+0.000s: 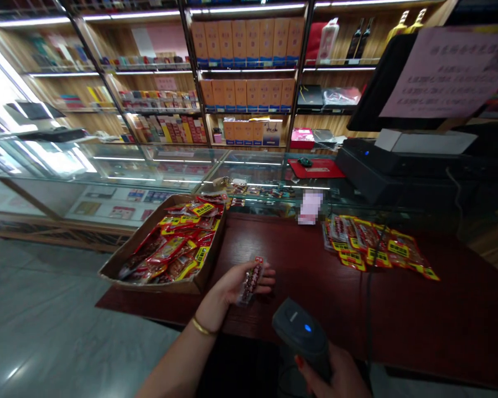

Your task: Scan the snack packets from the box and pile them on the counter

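Observation:
On the upturned palm of my left hand [231,283] lies a small clear snack packet [251,282] with dark reddish contents and a red end, the thumb along its side. My right hand [340,373] is wrapped round a black barcode scanner [305,334] with a lit blue light; its head points up toward the packet, apart from it. Left of my hands, an open cardboard box [209,273] is heaped with red and yellow snack packets [180,246]. A spread pile of similar packets [371,243] lies on the counter to the right.
The dark red wooden counter [299,265] meets a glass display case [249,166] behind it. A pink card [310,207], partly blurred, stands at its back edge. A cable [369,304] hangs in front of the counter at right, below a monitor [382,83]. Stocked shelves [249,72] line the wall.

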{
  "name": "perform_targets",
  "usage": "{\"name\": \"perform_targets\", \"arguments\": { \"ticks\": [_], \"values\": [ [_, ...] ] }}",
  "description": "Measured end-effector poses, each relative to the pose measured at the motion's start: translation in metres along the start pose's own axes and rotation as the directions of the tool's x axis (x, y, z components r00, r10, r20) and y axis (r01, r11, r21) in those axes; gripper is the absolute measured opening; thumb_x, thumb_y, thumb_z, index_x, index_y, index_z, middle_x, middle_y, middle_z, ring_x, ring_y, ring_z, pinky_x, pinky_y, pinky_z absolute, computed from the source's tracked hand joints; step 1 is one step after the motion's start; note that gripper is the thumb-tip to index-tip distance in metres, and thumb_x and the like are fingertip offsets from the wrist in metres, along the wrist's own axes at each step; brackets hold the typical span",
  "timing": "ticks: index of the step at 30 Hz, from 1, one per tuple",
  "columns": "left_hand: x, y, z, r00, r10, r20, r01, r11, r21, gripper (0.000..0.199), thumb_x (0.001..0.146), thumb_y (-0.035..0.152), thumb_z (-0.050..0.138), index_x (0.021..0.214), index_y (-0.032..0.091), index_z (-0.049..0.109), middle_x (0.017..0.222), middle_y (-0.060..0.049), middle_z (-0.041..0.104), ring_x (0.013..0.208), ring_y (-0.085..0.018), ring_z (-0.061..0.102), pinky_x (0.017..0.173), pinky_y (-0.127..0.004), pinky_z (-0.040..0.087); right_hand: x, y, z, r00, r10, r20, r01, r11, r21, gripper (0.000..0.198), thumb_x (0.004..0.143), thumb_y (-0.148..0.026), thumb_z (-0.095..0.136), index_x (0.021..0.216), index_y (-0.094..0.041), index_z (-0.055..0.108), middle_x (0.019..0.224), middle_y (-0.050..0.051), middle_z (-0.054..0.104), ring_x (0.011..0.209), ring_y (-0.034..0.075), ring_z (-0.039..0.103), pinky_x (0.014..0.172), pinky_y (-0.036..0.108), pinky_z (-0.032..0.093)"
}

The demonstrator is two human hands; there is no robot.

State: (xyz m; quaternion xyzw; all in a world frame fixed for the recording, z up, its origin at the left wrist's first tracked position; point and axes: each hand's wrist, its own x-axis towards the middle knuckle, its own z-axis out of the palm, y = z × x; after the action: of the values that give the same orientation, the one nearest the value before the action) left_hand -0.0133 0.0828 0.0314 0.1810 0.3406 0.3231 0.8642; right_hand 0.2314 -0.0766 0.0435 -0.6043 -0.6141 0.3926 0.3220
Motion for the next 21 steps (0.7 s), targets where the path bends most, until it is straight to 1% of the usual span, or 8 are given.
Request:
{"name": "perform_targets", "arguments": {
  "ticks": [2,5,7,9,11,13,17,21],
  "values": [
    [0.0,0.001,-0.002,0.999,-0.016,0.035,0.015,0.999,0.03,0.035,0.095,0.034,0.067,0.118,0.007,0.068,0.114,-0.018,0.078,0.091,-0.026,0.078,0.084,-0.038,0.06,-0.001,-0.002,-0.001,0.998,-0.003,0.057,0.003,1.0,0.0,0.029,0.083,-0.052,0.069,0.079,-0.024,0.078,0.058,0.005,0.077,0.085,0.032,0.08,0.081,0.035,0.062],
    [0.0,0.004,-0.003,0.995,-0.059,0.081,0.053,0.995,0.079,0.038,0.094,0.035,0.069,0.121,0.009,0.068,0.115,-0.018,0.078,0.094,-0.026,0.078,0.088,-0.04,0.059,-0.004,-0.006,-0.004,0.997,0.002,0.079,-0.001,1.0,-0.013,0.031,0.083,-0.046,0.07,0.097,-0.021,0.082,0.087,0.011,0.086,0.097,0.033,0.08,0.087,0.037,0.062],
    [0.0,0.005,-0.003,0.992,-0.091,0.091,0.08,0.989,0.121,0.036,0.093,0.034,0.068,0.12,0.01,0.069,0.112,-0.017,0.078,0.093,-0.025,0.078,0.087,-0.038,0.059,-0.005,-0.008,-0.006,0.994,-0.003,0.111,0.005,1.0,-0.018,0.034,0.081,-0.039,0.071,0.107,-0.02,0.083,0.103,0.012,0.087,0.099,0.033,0.08,0.09,0.038,0.061],
    [0.001,0.006,-0.002,0.988,-0.113,0.101,0.096,0.981,0.166,0.034,0.093,0.035,0.068,0.117,0.011,0.07,0.11,-0.016,0.079,0.092,-0.024,0.077,0.086,-0.038,0.059,-0.006,-0.01,-0.009,0.983,-0.009,0.181,0.012,1.0,-0.017,0.041,0.079,-0.032,0.071,0.116,-0.021,0.082,0.11,0.012,0.086,0.1,0.032,0.081,0.09,0.039,0.061],
    [0.001,0.006,-0.002,0.986,-0.123,0.115,0.098,0.975,0.2,0.035,0.091,0.037,0.07,0.115,0.012,0.07,0.109,-0.016,0.079,0.092,-0.025,0.077,0.084,-0.039,0.059,-0.006,-0.011,-0.012,0.971,-0.015,0.237,0.017,1.0,-0.006,0.047,0.079,-0.029,0.069,0.124,-0.022,0.079,0.116,0.012,0.085,0.105,0.033,0.08,0.092,0.039,0.06],
    [0.002,0.005,0.0,0.985,-0.128,0.116,0.099,0.97,0.222,0.039,0.088,0.039,0.074,0.115,0.011,0.07,0.109,-0.017,0.078,0.091,-0.026,0.077,0.083,-0.039,0.059,-0.007,-0.011,-0.015,0.972,-0.017,0.234,0.015,1.0,0.01,0.049,0.08,-0.027,0.069,0.128,-0.024,0.078,0.12,0.011,0.083,0.108,0.033,0.079,0.096,0.04,0.059],
    [0.003,0.001,0.003,0.995,-0.088,0.052,0.071,0.962,0.265,0.041,0.083,0.037,0.078,0.113,0.011,0.069,0.104,-0.017,0.079,0.087,-0.028,0.077,0.083,-0.043,0.059,-0.007,-0.007,-0.019,0.97,0.007,0.244,-0.01,1.0,0.011,0.044,0.079,-0.024,0.073,0.122,-0.026,0.081,0.113,0.01,0.086,0.103,0.033,0.08,0.09,0.037,0.061],
    [0.0,0.005,0.007,0.996,-0.083,0.021,0.075,0.966,0.246,0.037,0.085,0.036,0.074,0.111,0.01,0.07,0.101,-0.017,0.079,0.084,-0.027,0.076,0.079,-0.042,0.06,-0.005,-0.007,-0.021,0.972,0.008,0.237,-0.005,1.0,-0.011,0.045,0.076,-0.023,0.074,0.12,-0.024,0.082,0.112,0.012,0.085,0.104,0.035,0.079,0.094,0.041,0.059]
  ]
}}
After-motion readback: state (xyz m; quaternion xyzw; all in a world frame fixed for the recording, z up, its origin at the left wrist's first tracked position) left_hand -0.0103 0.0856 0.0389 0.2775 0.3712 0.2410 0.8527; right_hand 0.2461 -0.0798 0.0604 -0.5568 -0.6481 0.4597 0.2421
